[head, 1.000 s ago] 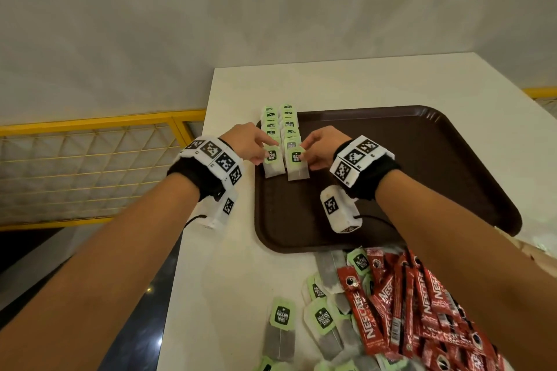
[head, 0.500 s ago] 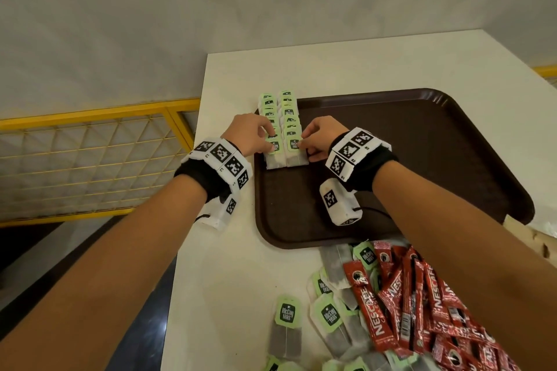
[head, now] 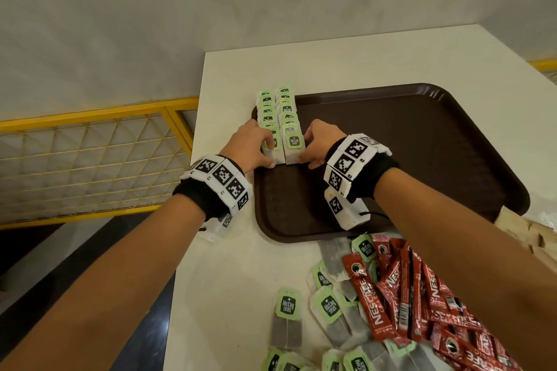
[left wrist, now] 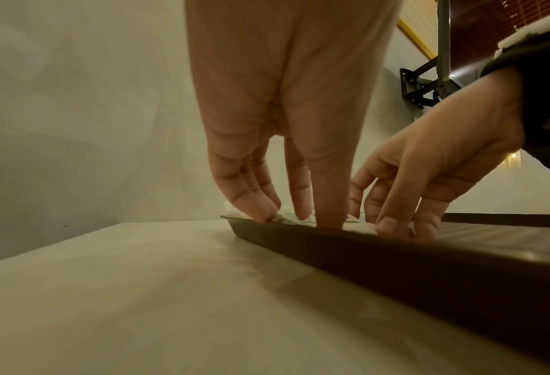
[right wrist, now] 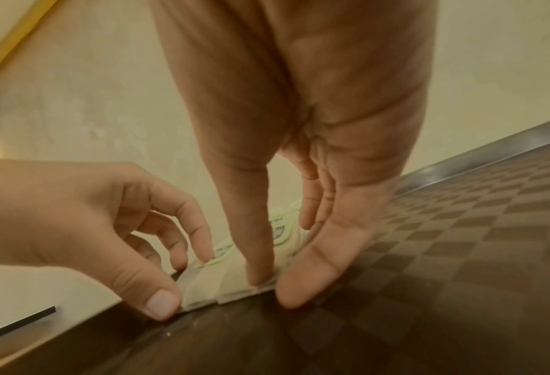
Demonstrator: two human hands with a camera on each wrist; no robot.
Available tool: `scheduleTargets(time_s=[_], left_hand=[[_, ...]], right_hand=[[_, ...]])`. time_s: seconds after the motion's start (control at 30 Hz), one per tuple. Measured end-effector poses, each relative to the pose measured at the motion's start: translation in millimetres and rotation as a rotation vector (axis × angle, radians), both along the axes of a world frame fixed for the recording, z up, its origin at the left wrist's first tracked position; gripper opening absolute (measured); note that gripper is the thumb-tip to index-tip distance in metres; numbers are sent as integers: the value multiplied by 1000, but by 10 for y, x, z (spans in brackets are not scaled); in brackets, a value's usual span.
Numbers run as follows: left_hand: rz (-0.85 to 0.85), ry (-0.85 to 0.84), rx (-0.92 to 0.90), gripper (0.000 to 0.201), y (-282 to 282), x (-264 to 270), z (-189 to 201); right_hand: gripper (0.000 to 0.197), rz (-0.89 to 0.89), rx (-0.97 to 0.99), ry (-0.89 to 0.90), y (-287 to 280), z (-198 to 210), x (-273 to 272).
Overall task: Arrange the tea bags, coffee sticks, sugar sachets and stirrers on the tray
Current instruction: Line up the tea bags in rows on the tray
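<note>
As seen from the head camera, laid along the 9 o'clock edge of the brown tray (head: 407,144) on the table (head: 331,63): a left row (head: 266,111) and a right row (head: 287,111) of tea bags, side by side and touching, shingled so that each green tag shows. Long axis of both rows from 6 to 12 o'clock, far ends riding up on the rim at 12; each bag lengthwise the same way, tag end toward 12, pouch end toward 6. Bracketed by the left hand (head: 250,144) from 9 and the right hand (head: 319,141) from 3, probably to square the edges and press the rows together. Waiting off the tray at 6 o'clock, a loose heap of tea bags (head: 328,307) and red coffee sticks (head: 407,289) pointing every way; no sugar sachets or stirrers made out for certain. From the left wrist, low across the rim: left fingers (left wrist: 247,203) reaching down onto the row, right fingertips planted on the tray floor just beside it. From the right wrist, clearest on the grips: left thumb (right wrist: 158,302) curled against the near end of the left row with the index tip on a tag, a light pinch; right hand released and flat, straight fingers along the 3 o'clock side of the right row, thumb tip at its near end, pushing rather than grasping. Judged early in the task, with only tea bags placed.
</note>
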State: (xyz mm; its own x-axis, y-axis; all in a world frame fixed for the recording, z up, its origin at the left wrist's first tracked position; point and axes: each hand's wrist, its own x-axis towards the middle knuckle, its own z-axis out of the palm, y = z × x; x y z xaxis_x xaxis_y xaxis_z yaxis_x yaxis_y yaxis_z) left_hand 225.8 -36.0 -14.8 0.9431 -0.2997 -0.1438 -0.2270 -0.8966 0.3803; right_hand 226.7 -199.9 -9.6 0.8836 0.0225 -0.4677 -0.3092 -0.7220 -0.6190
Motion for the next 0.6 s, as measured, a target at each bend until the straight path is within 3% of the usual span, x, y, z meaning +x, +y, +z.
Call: scheduleTargets(time_s=[0.47,0.6], left_hand=[[-23,-46,0,37,18,-38,25],[-13,-96,-106,33,12,-205,184]], right_hand=[[44,21,0,-3,-51,65,-13],[45,-2,28,-181,-124,331,-243]])
